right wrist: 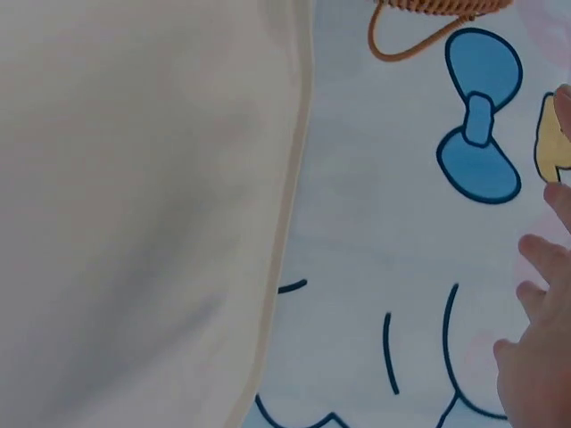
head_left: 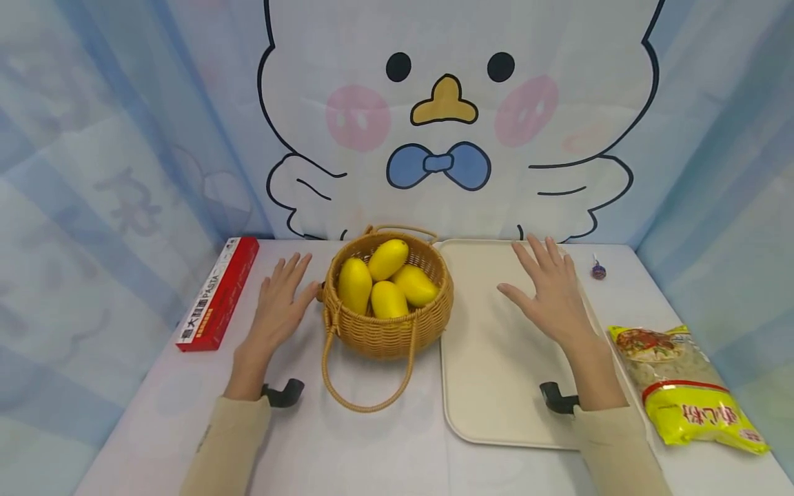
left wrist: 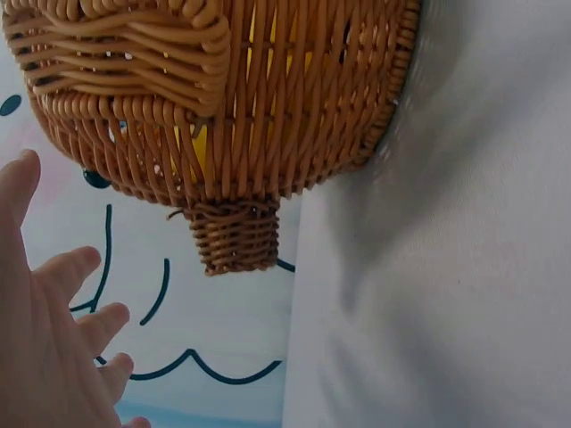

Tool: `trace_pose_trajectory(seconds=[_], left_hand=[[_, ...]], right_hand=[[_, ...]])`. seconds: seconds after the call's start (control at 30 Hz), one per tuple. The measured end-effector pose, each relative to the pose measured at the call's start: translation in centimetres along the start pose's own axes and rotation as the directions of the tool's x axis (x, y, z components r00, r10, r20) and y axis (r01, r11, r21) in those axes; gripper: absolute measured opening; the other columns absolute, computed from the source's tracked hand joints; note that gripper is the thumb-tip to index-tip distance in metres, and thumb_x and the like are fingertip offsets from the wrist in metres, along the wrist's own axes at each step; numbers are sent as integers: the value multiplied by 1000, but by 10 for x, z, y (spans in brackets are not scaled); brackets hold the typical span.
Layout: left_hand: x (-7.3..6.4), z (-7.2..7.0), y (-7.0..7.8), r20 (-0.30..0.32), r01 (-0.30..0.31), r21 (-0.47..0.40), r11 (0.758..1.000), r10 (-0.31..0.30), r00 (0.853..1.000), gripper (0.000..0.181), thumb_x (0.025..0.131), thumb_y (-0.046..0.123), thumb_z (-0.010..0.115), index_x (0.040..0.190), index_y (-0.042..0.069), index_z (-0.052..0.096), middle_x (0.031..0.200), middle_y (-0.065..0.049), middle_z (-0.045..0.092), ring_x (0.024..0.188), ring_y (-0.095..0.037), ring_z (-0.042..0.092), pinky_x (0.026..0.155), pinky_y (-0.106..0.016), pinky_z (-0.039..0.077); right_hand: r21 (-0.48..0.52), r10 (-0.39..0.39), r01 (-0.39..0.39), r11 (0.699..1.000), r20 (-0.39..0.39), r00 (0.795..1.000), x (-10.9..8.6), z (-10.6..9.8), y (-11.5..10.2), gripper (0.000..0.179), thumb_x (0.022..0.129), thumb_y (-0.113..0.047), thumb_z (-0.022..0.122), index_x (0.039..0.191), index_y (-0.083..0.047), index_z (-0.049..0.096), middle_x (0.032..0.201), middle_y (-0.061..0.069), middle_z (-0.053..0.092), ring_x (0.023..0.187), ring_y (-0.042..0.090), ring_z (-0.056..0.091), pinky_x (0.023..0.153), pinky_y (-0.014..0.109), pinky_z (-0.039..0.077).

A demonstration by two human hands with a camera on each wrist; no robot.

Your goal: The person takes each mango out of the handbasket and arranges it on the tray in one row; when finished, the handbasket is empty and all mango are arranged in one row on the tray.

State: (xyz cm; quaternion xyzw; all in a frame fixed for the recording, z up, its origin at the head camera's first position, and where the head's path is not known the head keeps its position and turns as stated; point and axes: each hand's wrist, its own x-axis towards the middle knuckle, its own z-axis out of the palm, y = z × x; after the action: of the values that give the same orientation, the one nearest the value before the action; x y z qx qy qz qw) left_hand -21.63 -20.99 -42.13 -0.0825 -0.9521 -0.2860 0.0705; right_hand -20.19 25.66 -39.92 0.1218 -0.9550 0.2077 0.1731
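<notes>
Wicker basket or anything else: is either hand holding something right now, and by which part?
Nothing is held: the left hand is beside the wicker basket, the right hand over the cream tray, neither gripping anything.

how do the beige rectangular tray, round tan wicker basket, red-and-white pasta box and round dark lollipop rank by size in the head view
1. Beige rectangular tray
2. Round tan wicker basket
3. Red-and-white pasta box
4. Round dark lollipop

Before me, a white table holds a wicker basket beside a cream tray. To my left lies a red box; to my right, a lollipop and a yellow bag.
</notes>
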Motion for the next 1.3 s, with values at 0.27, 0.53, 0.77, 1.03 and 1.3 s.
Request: trace_pose_trajectory(seconds=[0.27, 0.53, 0.77, 1.03, 1.3], left_hand=[[4, 6, 9, 27, -3, -97, 995, 6, 1000, 65, 100, 61, 33, 159, 39, 15, 169, 0, 13, 156, -33, 3, 121, -66, -1], [7, 13, 17, 62, 2, -187, 982, 9, 998, 65, 101, 61, 33, 159, 39, 15, 169, 3, 12, 157, -30, 4, 123, -62, 1], [9, 14, 23, 59, -11, -283, 959, 29, 998, 65, 101, 60, 34, 159, 38, 16, 168, 4, 13, 157, -27, 5, 124, -61, 5], [12, 19, 26, 77, 5, -421, 907, 30, 997, 60, 103, 49, 40, 157, 41, 16, 168, 6, 14, 156, -23, 13, 123, -56, 20], [15, 24, 30, 110, 38, -501, 865, 21, 994, 59, 104, 43, 41, 158, 40, 17, 167, 6, 15, 155, -21, 14, 124, -52, 21]], right_hand=[[35, -86, 85, 996, 34, 996, 22, 7, -33, 79, 91, -53, 62, 158, -28, 28, 168, 6, 18, 156, 34, 7, 123, 62, 2], [47, -165, 162, 986, 83, 983, 41, 12, -67, 79, 91, -53, 62, 158, -31, 27, 167, 3, 20, 156, 29, 10, 124, 61, 8], [53, -287, 283, 958, 105, 952, 60, 17, -92, 77, 92, -51, 62, 158, -26, 29, 165, 7, 25, 155, 30, 16, 124, 56, 15], [35, -360, 360, 932, 175, 916, 75, 27, -115, 72, 92, -46, 65, 155, -27, 35, 162, 6, 32, 152, 30, 25, 123, 52, 23], [-15, -442, 466, 885, 288, 849, 87, 39, -130, 70, 90, -26, 72, 153, -22, 40, 159, 8, 37, 147, 28, 36, 120, 46, 34]])
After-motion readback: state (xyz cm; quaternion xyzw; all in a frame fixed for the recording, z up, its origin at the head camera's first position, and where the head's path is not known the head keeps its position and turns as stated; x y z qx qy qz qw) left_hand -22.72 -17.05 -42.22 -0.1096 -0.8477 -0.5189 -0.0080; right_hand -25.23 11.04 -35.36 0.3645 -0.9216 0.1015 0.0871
